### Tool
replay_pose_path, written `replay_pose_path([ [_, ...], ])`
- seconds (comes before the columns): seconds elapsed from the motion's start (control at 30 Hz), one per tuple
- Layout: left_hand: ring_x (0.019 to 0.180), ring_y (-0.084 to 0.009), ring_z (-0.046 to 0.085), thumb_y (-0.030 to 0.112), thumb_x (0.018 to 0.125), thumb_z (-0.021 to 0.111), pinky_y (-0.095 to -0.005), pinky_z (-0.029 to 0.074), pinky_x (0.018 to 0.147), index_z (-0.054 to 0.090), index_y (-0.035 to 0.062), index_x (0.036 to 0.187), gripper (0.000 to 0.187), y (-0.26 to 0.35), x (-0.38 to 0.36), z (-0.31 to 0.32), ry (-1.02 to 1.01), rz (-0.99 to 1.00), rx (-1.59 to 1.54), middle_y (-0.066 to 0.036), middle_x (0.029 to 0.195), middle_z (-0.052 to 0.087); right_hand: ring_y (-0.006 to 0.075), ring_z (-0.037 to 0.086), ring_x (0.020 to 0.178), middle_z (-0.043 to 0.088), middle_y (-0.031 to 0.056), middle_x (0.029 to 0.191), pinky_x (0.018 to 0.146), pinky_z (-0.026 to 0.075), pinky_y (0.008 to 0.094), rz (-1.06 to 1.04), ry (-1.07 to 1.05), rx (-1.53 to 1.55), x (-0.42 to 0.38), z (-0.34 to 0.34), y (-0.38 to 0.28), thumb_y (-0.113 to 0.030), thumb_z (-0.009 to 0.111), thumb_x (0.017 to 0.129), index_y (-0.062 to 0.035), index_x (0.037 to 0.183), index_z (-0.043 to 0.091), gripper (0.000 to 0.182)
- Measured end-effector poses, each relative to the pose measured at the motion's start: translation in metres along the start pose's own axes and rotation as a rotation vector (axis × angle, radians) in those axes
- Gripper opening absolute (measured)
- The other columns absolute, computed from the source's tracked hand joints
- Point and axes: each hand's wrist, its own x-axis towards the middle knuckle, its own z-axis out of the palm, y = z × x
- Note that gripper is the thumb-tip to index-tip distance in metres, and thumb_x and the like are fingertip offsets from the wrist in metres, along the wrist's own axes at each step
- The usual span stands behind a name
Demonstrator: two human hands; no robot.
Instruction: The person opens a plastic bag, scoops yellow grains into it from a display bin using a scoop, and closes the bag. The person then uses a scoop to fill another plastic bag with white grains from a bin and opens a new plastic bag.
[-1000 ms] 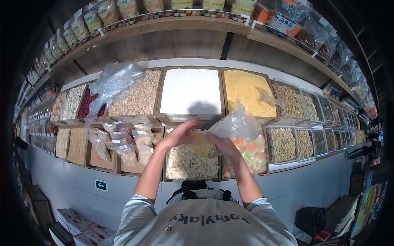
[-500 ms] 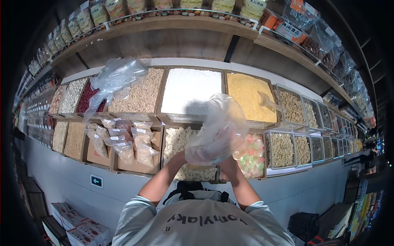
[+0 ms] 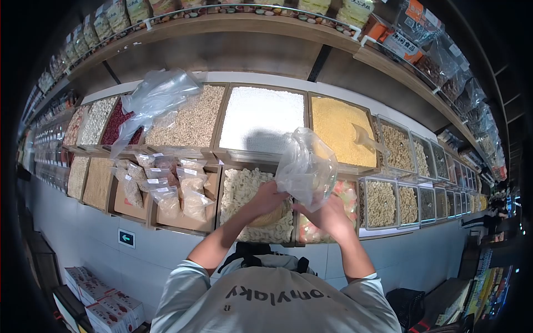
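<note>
A clear plastic bag [image 3: 308, 166] hangs crumpled and partly puffed out between my two hands. My left hand [image 3: 268, 198] is closed on its lower left edge, above a bin of pale curled pieces [image 3: 239, 191]. On the lower right, my right hand [image 3: 328, 215] is closed on the bag's edge, over a bin of pink and green wrapped pieces [image 3: 316, 230]. Some fingertips are hidden behind the film. Inside the pale bin, a round tan object [image 3: 267, 216] shows partly behind my left forearm.
Behind the bag stand bins of white grains [image 3: 261, 119] and yellow grains [image 3: 336, 125], the latter with a clear scoop [image 3: 363, 137]. Loose plastic bags [image 3: 161, 94] lie across the left bins. Small filled bags [image 3: 166, 194] sit front left. A wooden shelf [image 3: 233, 44] runs overhead.
The bag has narrowed, and my hands, partly covered by it before, now show plainly. Both hands have moved up and to the right. The camera view has shifted slightly.
</note>
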Motion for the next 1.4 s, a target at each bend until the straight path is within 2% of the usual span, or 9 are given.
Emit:
replay_pose_path([
  [0.07,0.104,-0.0365,0.066,0.033,0.089,0.066,-0.0425,0.05,0.093,0.068,0.0092,0.116,0.036,-0.004,0.0,-0.005,0.054,0.007,-0.024,-0.021,0.11,0.068,0.0331,0.06,0.116,0.055,0.0178,0.134,0.091,0.052,0.0394,0.213,-0.294,-0.262,-0.008,-0.001,-0.015,-0.021,0.073,0.082,-0.0074,0.138,0.054,0.061],
  [0.13,0.104,-0.0351,0.066,0.031,0.088,0.068,-0.045,0.05,0.091,0.067,0.008,0.116,0.036,-0.014,0.009,-0.008,-0.123,-0.039,0.298,-0.02,0.106,0.069,0.0315,0.064,0.105,0.056,0.0162,0.13,0.09,0.053,0.0384,-0.803,0.189,-0.42,-0.006,0.037,-0.004,-0.02,0.074,0.081,-0.005,0.137,0.05,0.062],
  [0.27,0.11,-0.0333,0.064,0.02,0.089,0.065,-0.0425,0.049,0.095,0.065,0.0029,0.121,0.036,-0.051,-0.013,0.018,0.12,0.318,0.092,-0.019,0.112,0.068,0.0317,0.069,0.094,0.054,0.0157,0.135,0.082,0.055,0.0399,-0.959,0.45,-0.694,0.042,0.04,-0.001,-0.014,0.066,0.084,-0.0047,0.142,0.045,0.063],
  [0.43,0.104,-0.0345,0.063,0.041,0.087,0.065,-0.0453,0.047,0.092,0.069,0.0058,0.107,0.04,-0.005,-0.008,-0.021,-0.316,0.022,0.383,-0.016,0.104,0.069,0.032,0.072,0.086,0.07,0.0208,0.094,0.074,0.056,0.0422,-0.231,-0.157,-0.612,0.058,0.05,0.003,-0.013,0.064,0.085,-0.0061,0.132,0.054,0.048],
  [0.63,0.099,-0.0274,0.065,0.052,0.077,0.072,-0.0405,0.045,0.09,0.07,0.0143,0.105,0.048,0.036,-0.032,-0.035,-0.09,0.083,0.895,-0.011,0.089,0.071,0.0381,0.069,0.089,0.069,0.023,0.088,0.08,0.053,0.0487,-0.325,-0.439,-0.337,0.068,0.03,0.003,-0.025,0.061,0.094,0.0008,0.097,0.068,0.027],
  [0.87,0.108,-0.0311,0.064,0.052,0.076,0.074,-0.0482,0.042,0.098,0.068,0.0109,0.111,0.054,0.055,-0.05,-0.035,-0.171,-0.244,0.445,-0.013,0.103,0.071,0.0407,0.067,0.087,0.069,0.0221,0.088,0.078,0.051,0.0482,-0.248,-0.316,-0.333,0.075,0.017,-0.001,-0.032,0.055,0.096,-0.0038,0.097,0.07,0.032],
  [1.07,0.107,-0.031,0.062,0.031,0.078,0.08,-0.0437,0.047,0.096,0.06,0.0077,0.129,0.059,-0.003,-0.033,-0.049,0.083,0.677,0.501,-0.013,0.118,0.06,0.0373,0.068,0.092,0.07,0.0195,0.097,0.081,0.053,0.0483,-0.183,-0.228,-0.224,0.058,0.006,-0.028,-0.019,0.052,0.093,-0.0014,0.099,0.068,0.024],
  [1.27,0.089,-0.029,0.059,0.033,0.076,0.081,-0.0414,0.046,0.083,0.068,0.0049,0.11,0.046,0.005,-0.028,-0.051,-0.421,-0.027,-0.217,-0.008,0.091,0.064,0.0374,0.069,0.089,0.07,0.0195,0.094,0.076,0.055,0.0465,-0.774,-0.031,-0.408,0.079,0.027,0.011,-0.018,0.056,0.092,-0.0001,0.097,0.068,0.022],
  [1.4,0.087,-0.0299,0.058,0.042,0.078,0.078,-0.0424,0.045,0.08,0.069,0.0057,0.102,0.045,0.023,-0.039,-0.036,-0.061,0.249,0.56,-0.008,0.085,0.064,0.0388,0.069,0.085,0.07,0.0219,0.088,0.073,0.055,0.0472,-0.542,-0.207,-0.52,0.08,0.023,0.005,-0.02,0.057,0.092,-0.0011,0.094,0.068,0.022],
])
